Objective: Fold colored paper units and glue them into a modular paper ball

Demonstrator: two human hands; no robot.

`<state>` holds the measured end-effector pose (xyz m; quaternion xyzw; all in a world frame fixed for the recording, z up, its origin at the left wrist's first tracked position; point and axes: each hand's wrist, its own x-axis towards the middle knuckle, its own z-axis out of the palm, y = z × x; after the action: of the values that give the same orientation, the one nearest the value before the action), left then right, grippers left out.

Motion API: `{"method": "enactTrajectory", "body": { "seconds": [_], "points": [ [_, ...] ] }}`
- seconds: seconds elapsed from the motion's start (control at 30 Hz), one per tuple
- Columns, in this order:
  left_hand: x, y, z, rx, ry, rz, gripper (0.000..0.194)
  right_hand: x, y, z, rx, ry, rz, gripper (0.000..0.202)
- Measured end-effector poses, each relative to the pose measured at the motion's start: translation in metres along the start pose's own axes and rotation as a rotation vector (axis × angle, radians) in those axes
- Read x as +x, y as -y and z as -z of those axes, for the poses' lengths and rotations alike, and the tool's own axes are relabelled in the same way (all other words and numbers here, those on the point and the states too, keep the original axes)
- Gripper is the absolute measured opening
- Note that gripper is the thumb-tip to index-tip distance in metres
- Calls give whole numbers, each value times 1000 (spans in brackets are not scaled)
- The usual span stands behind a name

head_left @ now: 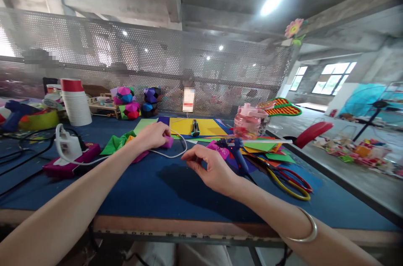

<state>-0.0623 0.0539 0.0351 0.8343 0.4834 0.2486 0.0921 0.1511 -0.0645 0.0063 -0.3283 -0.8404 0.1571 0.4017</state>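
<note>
My left hand (153, 136) reaches over the mat with its fingers curled on a small purple folded-paper piece (168, 142). Crumpled green paper (118, 143) and some magenta paper (140, 157) lie under and beside that wrist. My right hand (212, 167) hovers above the blue mat, thumb and fingertips pinched together; whether anything is between them I cannot make out. Just beyond it, a blue glue gun (236, 152) with a long glue stick rests on coloured paper sheets (258, 147). A white cable (170, 156) loops between the two hands.
A purple power strip (90, 153) with a white plug stands left, near stacked paper cups (76, 104). Scissors (291, 182) lie right. Behind are a utility knife (195, 127) on yellow paper (210, 127), a phone (188, 99), a pink jug (247, 121) and faceted paper balls (126, 102).
</note>
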Motion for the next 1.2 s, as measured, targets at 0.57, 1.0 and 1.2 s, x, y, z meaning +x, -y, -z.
{"method": "enactTrajectory", "body": {
  "seconds": [0.57, 1.0, 1.2],
  "points": [
    [-12, -35, -11, -922, 250, -38, 29, 13, -17, 10, 764, -165, -606, 39],
    [-15, -43, -16, -412, -273, -553, 5, 15, -24, 12, 959, -263, -631, 29],
    [-19, -47, -19, -314, -336, -619, 10, 14, -19, 11, 1005, -251, -668, 26]
  ]
}}
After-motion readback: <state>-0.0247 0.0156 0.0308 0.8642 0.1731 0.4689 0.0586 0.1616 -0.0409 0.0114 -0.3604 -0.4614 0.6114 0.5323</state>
